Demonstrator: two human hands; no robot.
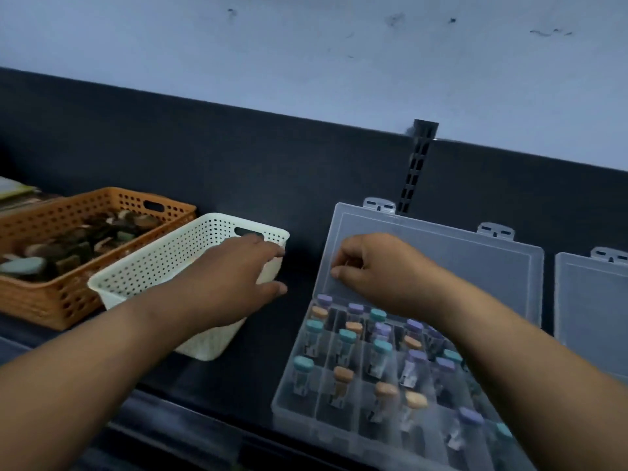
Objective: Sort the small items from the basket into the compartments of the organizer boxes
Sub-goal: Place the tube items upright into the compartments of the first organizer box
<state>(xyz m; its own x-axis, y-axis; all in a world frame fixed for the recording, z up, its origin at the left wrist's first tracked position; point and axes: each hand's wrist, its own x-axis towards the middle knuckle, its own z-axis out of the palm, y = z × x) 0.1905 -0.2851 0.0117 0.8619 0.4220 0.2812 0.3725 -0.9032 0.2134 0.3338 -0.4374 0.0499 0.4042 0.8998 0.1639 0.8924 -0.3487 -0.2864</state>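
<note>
A white perforated basket (163, 263) stands left of centre, and my left hand (234, 280) grips its right end, thumb outside the wall, fingers over the rim. A clear organizer box (339, 396) lies open at the right, its compartments holding several small vials with purple, teal and orange caps (345, 336). The box's lid (475, 266) leans back against the dark panel. My right hand (370, 266) hovers over the lid's lower left part with fingers curled; whether it holds anything is hidden. The basket's inside is mostly hidden by my left arm.
An orange perforated basket (61, 294) with several dark and pale items stands at the far left. A second clear organizer lid (591, 307) shows at the right edge. A dark partition (238, 158) runs behind everything.
</note>
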